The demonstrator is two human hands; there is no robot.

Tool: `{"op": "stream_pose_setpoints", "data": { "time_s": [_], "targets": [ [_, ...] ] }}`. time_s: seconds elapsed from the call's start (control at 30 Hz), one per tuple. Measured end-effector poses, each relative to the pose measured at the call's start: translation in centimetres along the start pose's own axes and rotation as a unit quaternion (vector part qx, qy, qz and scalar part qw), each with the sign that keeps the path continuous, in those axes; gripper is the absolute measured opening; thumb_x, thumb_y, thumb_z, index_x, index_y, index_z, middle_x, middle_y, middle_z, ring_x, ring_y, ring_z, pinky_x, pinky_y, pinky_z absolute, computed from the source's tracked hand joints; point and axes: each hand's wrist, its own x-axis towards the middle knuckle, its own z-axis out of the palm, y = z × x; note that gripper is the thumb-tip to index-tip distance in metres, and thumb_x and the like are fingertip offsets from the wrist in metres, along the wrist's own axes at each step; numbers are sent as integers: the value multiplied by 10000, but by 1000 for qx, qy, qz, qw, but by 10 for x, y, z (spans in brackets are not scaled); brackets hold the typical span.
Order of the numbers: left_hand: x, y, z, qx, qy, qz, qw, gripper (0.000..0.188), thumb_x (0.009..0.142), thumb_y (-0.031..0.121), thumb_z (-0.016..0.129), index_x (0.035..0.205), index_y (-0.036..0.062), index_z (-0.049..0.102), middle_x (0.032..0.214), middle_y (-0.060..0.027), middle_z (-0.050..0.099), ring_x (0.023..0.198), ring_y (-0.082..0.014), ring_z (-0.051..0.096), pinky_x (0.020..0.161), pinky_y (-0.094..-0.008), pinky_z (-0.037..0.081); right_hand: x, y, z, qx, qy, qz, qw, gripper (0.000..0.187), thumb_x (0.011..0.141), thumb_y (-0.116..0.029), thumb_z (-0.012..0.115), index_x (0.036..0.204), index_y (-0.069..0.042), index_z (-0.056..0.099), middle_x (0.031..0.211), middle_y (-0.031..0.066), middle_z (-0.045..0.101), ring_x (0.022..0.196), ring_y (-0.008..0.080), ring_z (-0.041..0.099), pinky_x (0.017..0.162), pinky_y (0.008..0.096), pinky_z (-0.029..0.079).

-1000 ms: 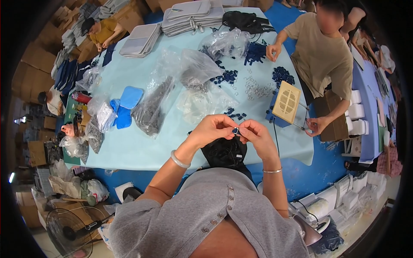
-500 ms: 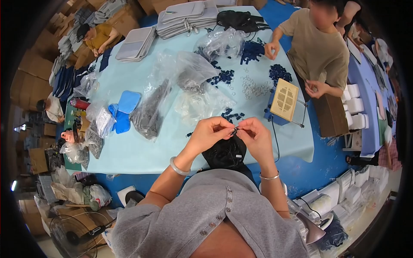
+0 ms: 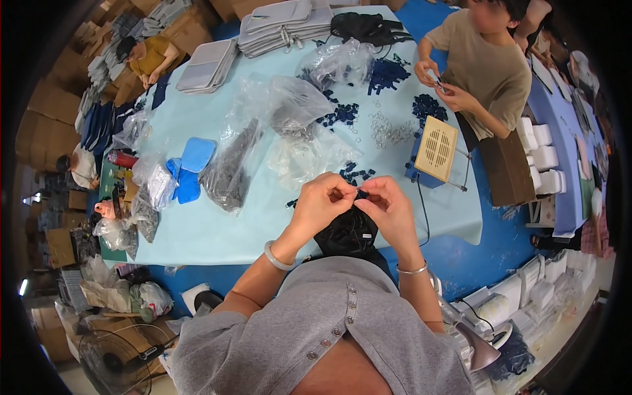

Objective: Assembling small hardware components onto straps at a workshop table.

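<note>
The bench (image 3: 171, 237) spreads pale blue-green in front of me, its near edge just beyond my waist; at its far right a co-worker (image 3: 490, 72) in a tan shirt has both hands together around something too small to make out; at the far edge lies a thick stack of grey cases (image 3: 266, 39); a brown cardboard box (image 3: 505, 172) stands just off the right edge; left of centre, a clear plastic bag (image 3: 234, 164) with dark contents lies on the surface; near the right edge sits a blue machine (image 3: 436, 153) with a slotted beige top; right below my fingers is a black fabric bundle (image 3: 345, 234) at the near edge, though I cannot tell whether it rests on the bench or on my lap; bright blue cloths (image 3: 191, 178) lie left of the plastic bag.

My left grip (image 3: 320, 205) and right grip (image 3: 393, 210) meet over the bundle, both pinched narrow, thumb against finger; loose metal rings (image 3: 388, 128) are scattered left of the machine, and a few small navy pieces (image 3: 355, 174) lie just beyond my fingertips; smallest of all, a dark piece (image 3: 361, 194) is held between my two grips, mostly hidden by the fingers.
</note>
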Motion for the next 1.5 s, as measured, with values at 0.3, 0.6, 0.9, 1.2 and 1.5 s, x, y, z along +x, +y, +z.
{"op": "stream_pose_setpoints", "data": {
  "time_s": [0.3,0.6,0.9,1.2,1.5],
  "targets": [
    [-1,-2,-1,-61,-23,-9,998,111,812,-2,601,919,-24,622,805,-57,610,706,-102,611,640,-208,498,-1,-8,6,-92,48,-45,994,249,786,18,613,1008,-18,505,867,94,660,735,126,624,647,231,494],
    [-1,-3,0,-267,-39,-112,956,93,868,71,563,913,-9,577,836,-37,587,746,-86,576,693,-210,490,0,2,10,35,53,-63,996,207,789,-24,644,965,6,538,871,74,631,729,113,617,687,232,500],
    [-3,-5,6,-353,-45,-120,927,128,883,93,557,973,2,541,887,-38,569,789,-102,584,735,-239,514,0,8,16,104,72,-34,991,105,818,-40,623,888,18,571,797,25,608,705,66,585,641,192,469],
    [-5,-6,6,-257,-24,-44,965,105,872,65,568,950,-4,559,880,-24,564,762,-90,567,693,-211,494,-3,-2,14,-68,97,-85,989,90,794,-45,632,836,15,579,724,56,583,602,97,538,563,226,434],
    [-1,-3,0,-37,-19,54,998,102,832,81,585,898,3,584,834,-75,560,719,-155,564,661,-258,458,-4,7,8,-108,72,-118,984,91,793,-58,630,834,0,573,707,76,587,579,155,547,548,268,434]
  ]
}}
